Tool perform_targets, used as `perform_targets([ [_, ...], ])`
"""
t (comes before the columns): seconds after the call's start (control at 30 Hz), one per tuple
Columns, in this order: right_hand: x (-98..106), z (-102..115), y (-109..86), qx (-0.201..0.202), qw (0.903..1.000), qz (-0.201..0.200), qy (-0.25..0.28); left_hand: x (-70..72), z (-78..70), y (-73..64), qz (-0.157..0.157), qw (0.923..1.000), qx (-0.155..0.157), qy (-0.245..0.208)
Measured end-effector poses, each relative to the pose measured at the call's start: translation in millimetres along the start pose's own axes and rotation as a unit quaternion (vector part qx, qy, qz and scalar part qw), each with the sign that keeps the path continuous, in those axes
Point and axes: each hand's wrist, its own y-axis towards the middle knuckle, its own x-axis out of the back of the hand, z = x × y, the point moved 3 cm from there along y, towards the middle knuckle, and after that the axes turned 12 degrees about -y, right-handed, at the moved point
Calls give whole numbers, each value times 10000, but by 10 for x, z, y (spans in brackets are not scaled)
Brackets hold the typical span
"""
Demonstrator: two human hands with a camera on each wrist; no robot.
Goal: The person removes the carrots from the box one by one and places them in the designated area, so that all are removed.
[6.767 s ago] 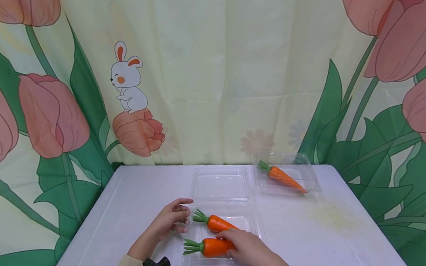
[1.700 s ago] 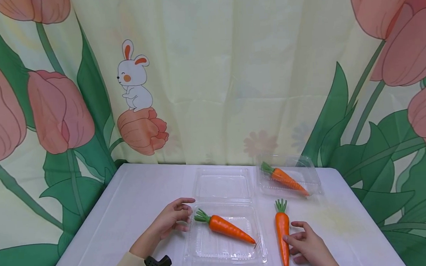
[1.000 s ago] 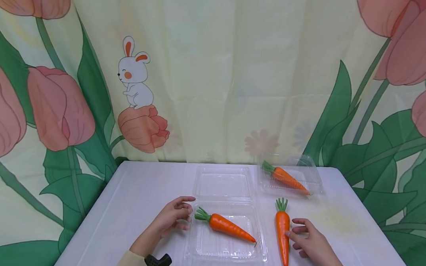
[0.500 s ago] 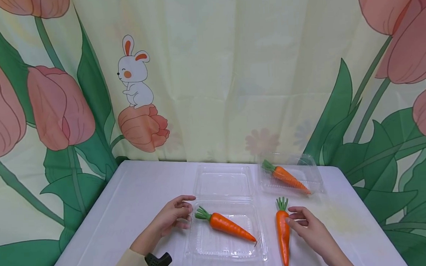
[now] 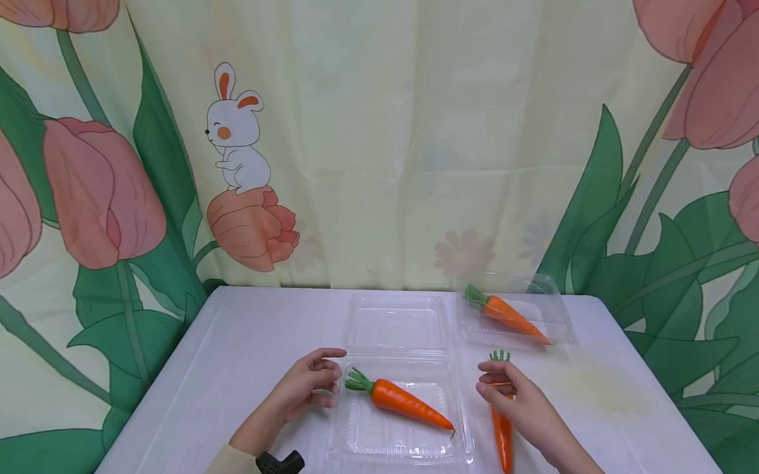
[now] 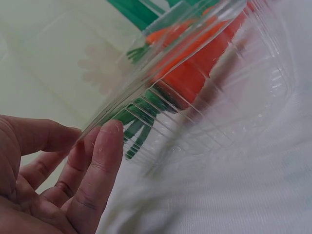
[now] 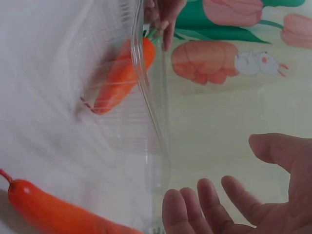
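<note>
My left hand [image 5: 306, 385] is at the left edge of a clear plastic clamshell box [image 5: 401, 441], its thumb and fingertips pinching the rim in the left wrist view. The box lies with its lid [image 5: 396, 324] folded back. One orange carrot [image 5: 409, 404] with green stems rests slanted in the base. My right hand [image 5: 520, 407] hovers over a second carrot [image 5: 503, 444], hiding its upper middle from the head camera. In the right wrist view the right fingers [image 7: 209, 202] are spread, holding nothing, and that carrot lies apart from them on the cloth.
Another clear box [image 5: 557, 314] with a carrot [image 5: 513, 319] in it stands at the back right of the white-covered table [image 5: 244, 342]. A curtain [image 5: 363, 160] printed with tulips and a rabbit hangs behind the table.
My right hand took one carrot out of the open box and set it upright-pointing on the cloth at right. It then let go and moved forward and left. The left hand stays put.
</note>
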Motion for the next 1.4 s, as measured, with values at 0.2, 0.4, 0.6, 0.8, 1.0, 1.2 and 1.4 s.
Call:
perform_targets([
  [0.2,-135,131,-22,351,9975,105,609,-14,-14,-7,-67,10000,-41,14],
  [0.4,-286,292,-52,1073,9882,610,903,-23,-19,-11,-62,10000,-17,16],
  [0.6,-479,447,-51,1610,9835,798,230,-14,-23,-15,-26,10000,-30,-12],
  [0.8,-684,556,-46,2139,9737,690,-365,-5,-14,-5,17,10000,-25,-14],
  [1.0,-805,600,-29,2306,9665,514,-1004,5,2,-7,44,10000,-14,-39],
  [1.2,-888,610,4,2280,9605,328,-1560,10,-3,-13,74,10000,-36,-47],
  [1.4,-1017,669,31,2254,9483,-78,-2231,11,-7,-11,123,9999,-38,-40],
])
